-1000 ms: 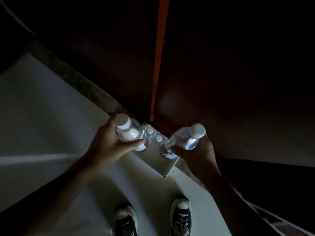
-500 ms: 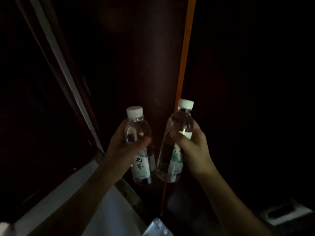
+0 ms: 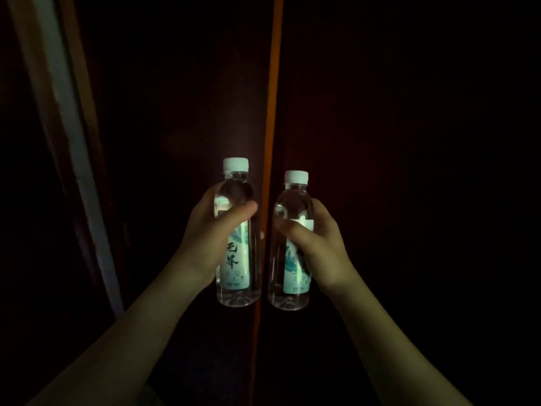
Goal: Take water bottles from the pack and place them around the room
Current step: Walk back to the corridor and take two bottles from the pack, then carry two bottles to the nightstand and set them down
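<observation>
Two clear water bottles with white caps and pale green labels are held upright side by side in front of me. My left hand point(image 3: 210, 232) grips the left water bottle point(image 3: 237, 276) around its middle. My right hand point(image 3: 316, 238) grips the right water bottle point(image 3: 289, 288) the same way, its cap slightly lower. The two bottles are a small gap apart. The pack is out of view.
The room is very dark. A dark wooden surface fills the view ahead, split by a narrow vertical orange strip point(image 3: 273, 98) that runs behind the gap between the bottles. A pale vertical frame edge point(image 3: 67, 112) slants down the left side.
The view has tilted up from the floor and pack to the dark surface ahead. Both bottles have come upright and level, and the pack and my shoes have left the view.
</observation>
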Demonstrator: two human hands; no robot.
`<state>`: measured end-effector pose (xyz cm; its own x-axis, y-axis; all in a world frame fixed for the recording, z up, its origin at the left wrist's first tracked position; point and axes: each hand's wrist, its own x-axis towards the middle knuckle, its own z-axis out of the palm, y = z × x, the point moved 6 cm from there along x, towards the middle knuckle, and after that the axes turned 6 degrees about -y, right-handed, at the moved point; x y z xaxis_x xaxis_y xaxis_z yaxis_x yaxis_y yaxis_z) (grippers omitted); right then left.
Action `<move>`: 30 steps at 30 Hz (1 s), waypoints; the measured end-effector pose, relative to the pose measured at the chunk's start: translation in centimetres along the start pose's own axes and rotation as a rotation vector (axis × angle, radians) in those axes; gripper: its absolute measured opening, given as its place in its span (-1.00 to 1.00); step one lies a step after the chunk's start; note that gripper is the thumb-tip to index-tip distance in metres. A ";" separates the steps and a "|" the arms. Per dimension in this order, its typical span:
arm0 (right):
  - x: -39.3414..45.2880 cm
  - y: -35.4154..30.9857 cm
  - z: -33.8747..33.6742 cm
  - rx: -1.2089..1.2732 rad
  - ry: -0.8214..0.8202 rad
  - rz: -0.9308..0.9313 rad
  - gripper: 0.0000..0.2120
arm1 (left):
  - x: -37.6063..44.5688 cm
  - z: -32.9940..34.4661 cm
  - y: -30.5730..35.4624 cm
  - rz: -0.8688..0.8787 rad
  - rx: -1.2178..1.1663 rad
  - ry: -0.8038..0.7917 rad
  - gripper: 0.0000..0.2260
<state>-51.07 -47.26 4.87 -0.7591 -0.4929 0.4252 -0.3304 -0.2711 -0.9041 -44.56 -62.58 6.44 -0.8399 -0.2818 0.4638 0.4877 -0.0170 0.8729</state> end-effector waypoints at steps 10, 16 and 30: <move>-12.0 -4.0 -10.4 -0.238 0.542 -0.007 -0.65 | -1.0 14.7 -4.2 -0.085 -0.106 -0.586 -0.61; -28.5 -10.6 -16.3 -0.400 0.992 0.022 -0.63 | -10.0 29.4 -2.6 -0.158 -0.364 -0.983 -0.76; -74.7 -31.5 -15.5 -0.635 1.738 -0.234 -0.51 | -48.8 58.1 12.6 -0.263 -0.766 -1.630 -0.62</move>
<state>7.37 10.91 0.93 -0.1877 0.9047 0.3825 -0.3218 0.3113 -0.8942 -11.23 6.73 3.63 -0.0419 0.9069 0.4192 -0.0864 -0.4213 0.9028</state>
